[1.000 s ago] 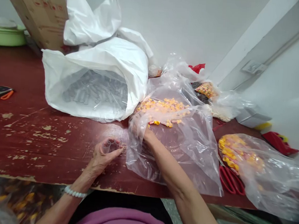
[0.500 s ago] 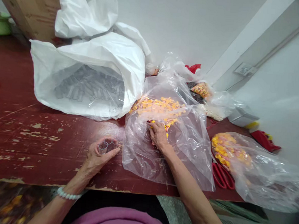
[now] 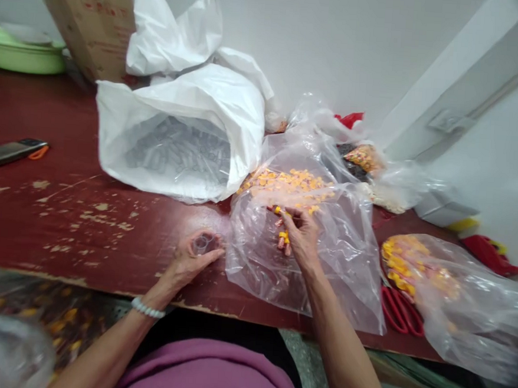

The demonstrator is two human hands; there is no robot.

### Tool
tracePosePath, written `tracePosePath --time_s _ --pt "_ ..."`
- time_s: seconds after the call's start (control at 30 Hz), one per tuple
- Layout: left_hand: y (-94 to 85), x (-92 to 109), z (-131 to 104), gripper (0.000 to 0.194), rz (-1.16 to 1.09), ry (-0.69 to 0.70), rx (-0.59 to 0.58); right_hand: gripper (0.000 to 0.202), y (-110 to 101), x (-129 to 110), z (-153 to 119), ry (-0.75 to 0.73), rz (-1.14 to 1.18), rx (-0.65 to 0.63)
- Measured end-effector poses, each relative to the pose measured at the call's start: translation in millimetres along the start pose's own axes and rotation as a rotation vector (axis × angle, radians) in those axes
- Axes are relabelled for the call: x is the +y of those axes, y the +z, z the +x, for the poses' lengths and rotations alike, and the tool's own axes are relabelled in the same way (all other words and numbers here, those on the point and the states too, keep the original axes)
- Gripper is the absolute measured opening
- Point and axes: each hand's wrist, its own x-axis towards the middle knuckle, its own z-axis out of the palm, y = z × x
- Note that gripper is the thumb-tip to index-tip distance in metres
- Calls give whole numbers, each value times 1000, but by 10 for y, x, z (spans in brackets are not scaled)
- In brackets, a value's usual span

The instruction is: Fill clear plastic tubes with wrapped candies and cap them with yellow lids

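My left hand curls around clear plastic tubes standing on the red tabletop, their round rims facing up. My right hand is over the mouth of a clear plastic bag, its fingertips closed on a small yellow-capped piece. Just below those fingers, a few pinkish pieces with yellow caps lie on the plastic. Deeper inside the bag is a heap of similar yellow-topped pieces. The exact kind of these pieces is too small to make out.
Behind my left hand lies a white sack with many clear tubes inside. Red-handled scissors and another bag of yellow pieces are at right. A phone, a green basin and a cardboard box are at left.
The camera view has shifted toward the left. My right hand has drawn back slightly from the heap, and yellow-capped pieces now show beneath its fingers. My left hand keeps its hold on the tubes.
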Motion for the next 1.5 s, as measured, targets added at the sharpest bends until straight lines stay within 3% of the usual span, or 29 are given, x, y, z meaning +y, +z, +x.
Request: tracePosePath --time_s 0.13,0.3,0.47,0.6,0.73,0.87,1.07,1.13,1.2,1.3,1.4,1.5 --pt "55 122 -120 30 -26 -15 -92 20 156 -460 -467 -84 374 -9" --pt "106 242 -243 25 -35 36 -160 12 308 -748 -708 -328 279 -75" --pt "96 276 -280 25 -197 -2 -181 18 202 -777 -732 -430 196 -243" --pt "122 244 -322 30 -374 -144 -190 48 75 -783 -788 -503 26 -323" --pt "185 232 -389 24 -598 -250 -193 70 125 -686 -908 -542 -1 -316" --pt "227 252 -431 22 -776 -387 -255 71 249 -601 -1009 -574 40 -285" --pt "256 304 -347 22 -737 -362 -254 61 189 -652 -961 -582 0 -342" --pt "241 307 -294 21 -652 -319 -207 51 99 -572 -865 -511 14 -322" --pt "211 289 -247 25 -548 -280 -152 37 -5 -386 -725 -403 -21 -188" --pt "176 239 -215 32 -438 -263 -86 24 -146 14 -499 -233 -247 -3" --pt "194 210 -232 37 -398 -248 -103 22 -224 336 -371 -81 -420 -76" --pt "240 224 -259 40 -391 -217 -126 19 -243 450 -344 -23 -399 -136"
